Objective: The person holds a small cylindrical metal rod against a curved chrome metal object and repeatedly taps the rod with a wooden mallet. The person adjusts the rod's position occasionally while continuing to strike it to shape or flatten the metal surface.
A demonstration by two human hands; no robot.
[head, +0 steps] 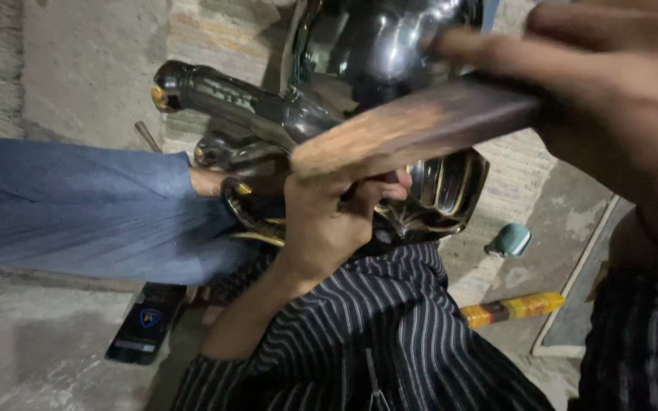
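My right hand [618, 99], close to the camera at the upper right, is shut on a flat worn wooden piece [413, 125] that slants down to the left. Its lower end lies just above my left hand [329, 221]. That hand reaches up from the bottom centre, fingers curled on the edge of a shiny chrome housing [443, 190]. What else the fingers hold is hidden. A second chrome dome [375, 38] rises behind the wood. A dark glossy grip with a gold end [215, 95] sticks out to the left.
Another person's limb in blue cloth [78, 205] comes in from the left and touches the metal parts. Dark striped cloth [375, 335] fills the bottom. On the concrete floor lie a black phone [146, 323], a teal object [509, 240], a yellow-and-dark bar [512, 308] and a mat [584, 297].
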